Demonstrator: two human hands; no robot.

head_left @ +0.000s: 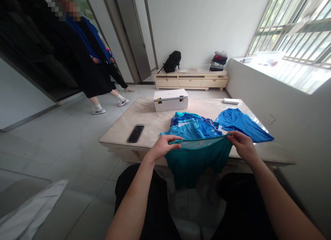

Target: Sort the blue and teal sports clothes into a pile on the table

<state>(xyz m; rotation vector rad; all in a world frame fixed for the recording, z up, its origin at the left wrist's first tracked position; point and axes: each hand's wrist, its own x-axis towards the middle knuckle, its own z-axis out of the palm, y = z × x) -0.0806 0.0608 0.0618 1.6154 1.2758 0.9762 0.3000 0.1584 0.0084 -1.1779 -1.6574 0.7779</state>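
Note:
A dark teal garment, which looks like a shirt, hangs stretched between my hands at the table's front edge. My left hand pinches its upper left corner between thumb and fingers. At the upper right corner, my right hand grips the cloth the same way. The lower part drops in front of the table, between my knees. Just behind it, several blue and turquoise garments lie in a loose pile. To the right of that pile a bright blue garment is spread out, reaching the table's right side.
On the low table are a white box, a blurred black object and a small white case. A cabinet by the wall bears a black backpack and folded clothes. Two people stand at the left.

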